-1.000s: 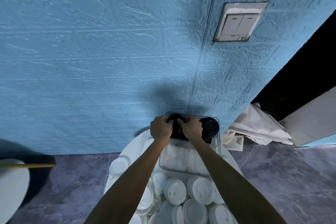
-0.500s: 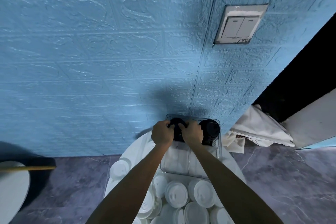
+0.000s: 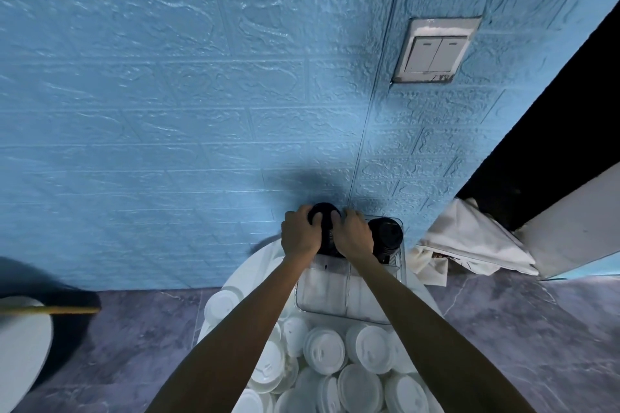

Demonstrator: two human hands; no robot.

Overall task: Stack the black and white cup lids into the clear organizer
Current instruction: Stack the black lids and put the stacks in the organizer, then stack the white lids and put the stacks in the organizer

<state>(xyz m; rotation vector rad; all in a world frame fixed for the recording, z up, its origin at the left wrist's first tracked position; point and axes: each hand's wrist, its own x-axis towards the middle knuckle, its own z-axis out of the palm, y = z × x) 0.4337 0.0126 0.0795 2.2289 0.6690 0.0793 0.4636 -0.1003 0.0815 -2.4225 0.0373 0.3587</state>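
A clear organizer with two lanes sits on a round white table against the blue wall. My left hand and my right hand grip a stack of black lids from both sides at the far end of the left lane. A second stack of black lids stands in the far end of the right lane, just right of my right hand. Several loose white lids lie on the table in front of the organizer.
The blue textured wall rises directly behind the organizer, with a light switch up high. A crumpled white cloth lies to the right. A white round object with a wooden stick is at the left over the dark marbled floor.
Both hands stay gripped on the left black lid stack; the stack top now shows higher above my fingers. The view has shifted slightly.
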